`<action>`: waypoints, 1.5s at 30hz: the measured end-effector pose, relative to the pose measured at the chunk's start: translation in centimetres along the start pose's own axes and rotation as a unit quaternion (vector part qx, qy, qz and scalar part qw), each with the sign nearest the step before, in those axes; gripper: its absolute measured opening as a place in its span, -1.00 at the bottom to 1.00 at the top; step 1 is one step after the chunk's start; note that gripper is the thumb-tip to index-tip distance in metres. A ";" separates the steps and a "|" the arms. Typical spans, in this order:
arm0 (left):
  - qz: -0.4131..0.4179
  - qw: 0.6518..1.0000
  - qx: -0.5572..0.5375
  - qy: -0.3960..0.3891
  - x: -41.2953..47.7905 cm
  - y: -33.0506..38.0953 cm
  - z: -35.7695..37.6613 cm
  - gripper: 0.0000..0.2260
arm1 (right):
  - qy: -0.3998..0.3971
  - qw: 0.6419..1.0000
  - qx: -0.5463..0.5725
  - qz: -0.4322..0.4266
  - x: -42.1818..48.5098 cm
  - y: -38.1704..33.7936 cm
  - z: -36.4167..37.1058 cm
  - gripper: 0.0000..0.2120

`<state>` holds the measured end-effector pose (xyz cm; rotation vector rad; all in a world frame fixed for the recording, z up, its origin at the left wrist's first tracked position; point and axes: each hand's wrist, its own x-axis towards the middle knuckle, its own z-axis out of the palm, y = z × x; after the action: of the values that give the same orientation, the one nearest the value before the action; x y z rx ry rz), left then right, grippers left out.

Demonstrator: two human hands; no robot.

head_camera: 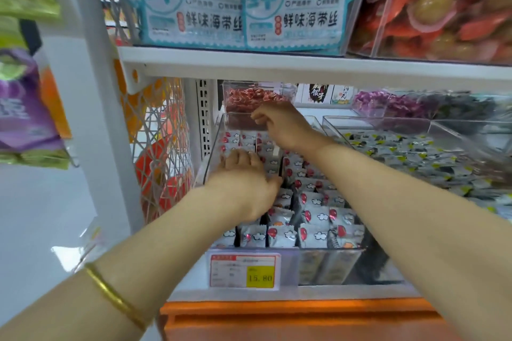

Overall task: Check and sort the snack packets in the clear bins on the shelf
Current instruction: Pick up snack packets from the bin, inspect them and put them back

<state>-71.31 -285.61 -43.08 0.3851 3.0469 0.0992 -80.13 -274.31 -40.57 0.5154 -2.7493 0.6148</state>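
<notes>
Snack packets (313, 202) beneath spread left grip (243, 174); right grip (279, 122) tight on small bin (243, 97) rim.

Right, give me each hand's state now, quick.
Left hand: open, flat on the white packets.
Right hand: fingers curled against the small box of red sweets; whether it grips cannot be told.

Left hand (246, 178) flat, right hand (279, 122) curled

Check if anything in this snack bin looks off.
Front rows of silver packets stand neatly; those at the back, under the left hand, lie tilted and jumbled. The right hand grips a clear box.
</notes>
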 end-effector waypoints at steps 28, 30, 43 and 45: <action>0.088 0.912 -0.185 0.356 -9.8 -1.0 3.1 -0.66 | 0.243 0.953 0.178 -0.020 -17.8 -3.3 -3.9 -0.91; 0.088 0.908 -0.232 0.336 -10.1 -0.5 2.9 -0.61 | 0.282 0.928 0.243 0.000 -18.6 -3.2 -4.4 -0.89; 0.025 0.663 -0.741 0.101 -10.4 0.5 2.3 -0.73 | 0.169 0.784 0.563 0.200 -20.6 -1.8 -4.1 -0.78; 0.002 0.620 -0.779 0.089 -10.4 0.5 2.1 -0.77 | 0.142 0.761 0.593 0.220 -20.6 -1.8 -4.0 -0.76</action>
<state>-61.00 -287.56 -44.47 0.1552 1.8245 2.4765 -60.17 -268.25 -43.39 -0.0644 -1.8371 2.3265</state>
